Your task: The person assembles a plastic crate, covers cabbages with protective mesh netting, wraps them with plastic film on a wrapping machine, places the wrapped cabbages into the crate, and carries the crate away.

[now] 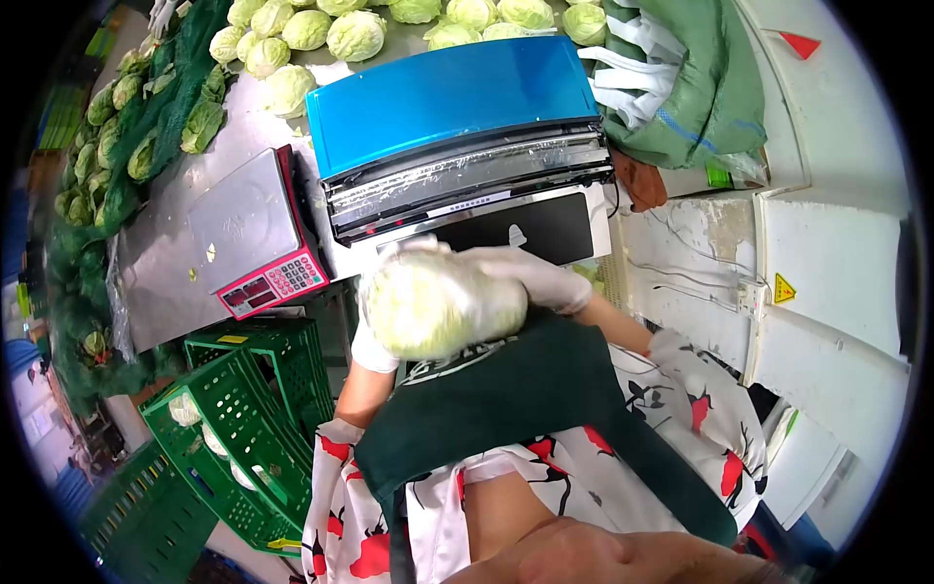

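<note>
A pale green cabbage (418, 304) is held up in front of my dark green apron, between both hands and blurred by motion. My left hand (374, 343), in a white glove, wraps its left side, with blurred fingertips over the top. From the other side my right hand (530, 276), also gloved in white, presses on the cabbage; its fingertips are partly hidden. Just beyond my hands stands a wrapping machine (457, 102) with a blue cover, clear film across its rollers and a dark plate (555, 229) in front. A small pale scrap (517, 235) lies on that plate.
Several cabbages (356, 36) lie on the metal table at the back. At left are a red-edged weighing scale (243, 219), green netting with cabbages (126, 92) and green crates (229, 457). A green sack (700, 88) stands at right, near a white wall with cables.
</note>
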The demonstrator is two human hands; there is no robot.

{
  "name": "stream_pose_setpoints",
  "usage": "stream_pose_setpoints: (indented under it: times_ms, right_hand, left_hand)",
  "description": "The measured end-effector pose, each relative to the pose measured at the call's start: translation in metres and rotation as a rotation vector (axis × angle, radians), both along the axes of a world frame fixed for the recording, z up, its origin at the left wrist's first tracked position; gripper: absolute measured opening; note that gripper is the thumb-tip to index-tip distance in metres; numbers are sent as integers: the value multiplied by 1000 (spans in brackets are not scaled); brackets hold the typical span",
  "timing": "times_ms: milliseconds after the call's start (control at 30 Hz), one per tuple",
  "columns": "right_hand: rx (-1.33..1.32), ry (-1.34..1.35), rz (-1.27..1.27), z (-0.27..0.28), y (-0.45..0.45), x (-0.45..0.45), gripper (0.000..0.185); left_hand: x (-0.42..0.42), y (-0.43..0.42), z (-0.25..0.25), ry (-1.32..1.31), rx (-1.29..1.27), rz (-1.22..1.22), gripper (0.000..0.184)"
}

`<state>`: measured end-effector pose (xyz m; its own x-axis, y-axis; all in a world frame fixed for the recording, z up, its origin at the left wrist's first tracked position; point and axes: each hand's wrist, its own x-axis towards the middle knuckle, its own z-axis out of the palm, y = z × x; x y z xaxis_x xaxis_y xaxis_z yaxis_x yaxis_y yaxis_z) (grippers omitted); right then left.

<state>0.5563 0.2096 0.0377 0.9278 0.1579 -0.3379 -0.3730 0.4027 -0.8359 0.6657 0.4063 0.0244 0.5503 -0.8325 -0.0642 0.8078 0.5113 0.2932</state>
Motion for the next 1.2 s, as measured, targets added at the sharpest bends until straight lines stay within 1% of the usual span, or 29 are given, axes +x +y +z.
stream_pose_setpoints:
  times_ms: [67, 133, 167, 200, 233, 267, 333, 400, 433, 467, 500, 533, 567, 600, 667, 700, 767, 800, 867, 900, 933, 967, 1000, 1033, 1067, 1100, 1133, 1167, 1200]
  right_hand:
    - [155, 129, -82, -6, 1, 19, 37]
    - [310, 124, -152, 5, 12, 39, 37]
    - [396, 97, -151, 18, 19, 49, 38]
    - [686, 55, -134, 11, 20, 61, 39]
    - [911, 204, -116, 8, 27, 75, 47]
    - [626, 117, -149, 9, 36, 80, 50]
    - [58, -70, -174, 14, 58, 87, 55]
    - [-454, -78, 16, 33, 55, 82, 42]
    - [-703, -124, 119, 39, 51, 79, 36]
    - [-812, -334, -66, 20, 51, 75, 36]
    - [-1153, -419, -28, 21, 43, 70, 34]
    - [-1416, -639, -3, -8, 26, 68, 35]
    - [-1489, -684, 67, -29, 7, 56, 40]
    - [-1507, -597, 142, -37, -1, 41, 50]
    - [-1595, -491, 201, -58, -11, 14, 57]
    - [-1672, -485, 218, -64, -10, 7, 58]
    - [-1728, -505, 188, -88, -22, -4, 56]
    - [-1717, -527, 157, -102, -29, -6, 53]
    - [-1654, -654, 58, -122, -37, -16, 33]
    - [-1610, -710, 34, -124, -39, -20, 26]
    - [-1611, -689, 73, -132, -49, -23, 23]
    - [-1605, -658, 83, -135, -56, -26, 21]
    - [-1599, -624, 92, -138, -61, -27, 19]
    - [-1596, -619, 65, -140, -63, -23, 18]
    - [-1598, -606, 28, -141, -66, -23, 17]
    - [-1605, -582, -21, -138, -66, -28, 16]
    - [-1543, -613, -162, -129, -54, -26, 16]
    - [-1559, -575, -137, -130, -58, -23, 19]
    - [-1565, -239, -81, -98, -34, -18, 28]
  left_hand:
    - [25, 6, 23, -6, 383, -30, 81]
    - [25, 3, 52, -7, 286, 262, 85]
    - [26, 6, 48, -166, 176, 319, 88]
    - [26, 8, 39, -314, 165, 390, 89]
    - [23, 6, 35, -445, 314, 483, 85]
    - [16, 2, 34, -568, 470, 575, 84]
    - [17, 17, 35, -485, 483, 568, 70]
    - [19, 44, 25, -124, 383, 392, 60]
    - [15, 58, 18, -96, 441, 441, 54]
    - [9, 70, 11, -64, 498, 508, 49]
    - [8, 84, -3, -13, 475, 562, 46]
    - [11, 102, -9, 38, 446, 617, 43]
    - [9, 121, 6, 77, 479, 694, 41]
    - [10, 148, 5, -104, 619, 784, 41]
    - [4, 208, -2, -444, 922, 896, 41]
    - [5, 236, 8, -203, 691, 1003, 43]
    - [14, 298, 6, 6, 391, 1109, 50]
    - [15, 320, 29, -13, 410, 1214, 53]
    - [7, 379, 52, 32, 540, 1344, 52]
    - [0, 418, 46, 7, 646, 1412, 50]
    - [-7, 441, 58, 12, 713, 1440, 50]
    - [-16, 481, 46, -44, 803, 1533, 47]
    - [-29, 523, 31, -64, 949, 1650, 45]
    - [-44, 535, 42, -12, 1122, 1764, 43]
    - [-61, 565, 28, -44, 1233, 1842, 44]
    - [-81, 596, 12, -100, 1450, 1897, 48]
    - [-100, 617, -3, -70, 1576, 1945, 54]
    - [-116, 627, -11, 57, 1684, 1929, 61]
    - [-131, 626, -14, 47, 1753, 1870, 69]
